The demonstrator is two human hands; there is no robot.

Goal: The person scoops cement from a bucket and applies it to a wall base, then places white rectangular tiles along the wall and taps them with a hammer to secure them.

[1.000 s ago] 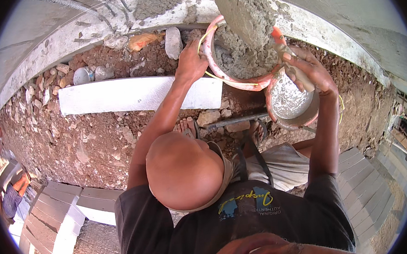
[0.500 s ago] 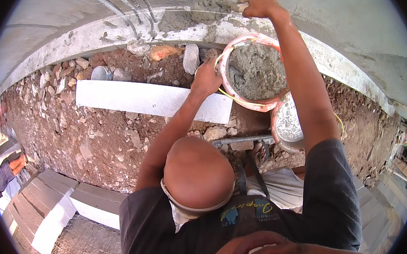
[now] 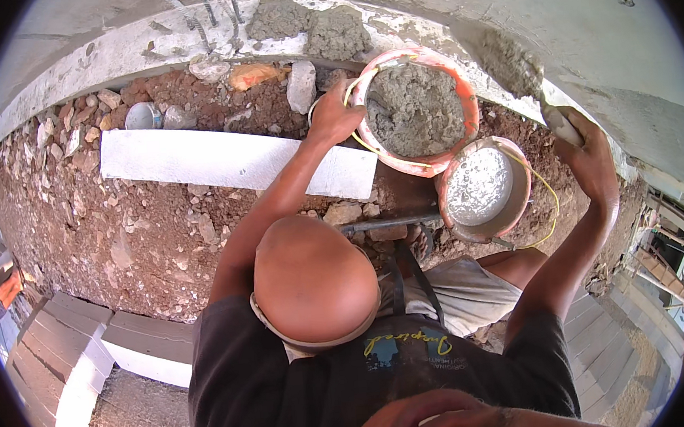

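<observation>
Lying at the near edge over a co-worker's dark shirt (image 3: 290, 384), the right hand (image 3: 428, 422) hides its grip, so I cannot tell; the co-worker's hand (image 3: 334, 117) grips an orange mortar bucket (image 3: 464, 94).

The mortar bucket (image 3: 414, 113) sits behind the emptier bucket (image 3: 483, 188) (touching), white block (image 3: 227, 162) left.
</observation>
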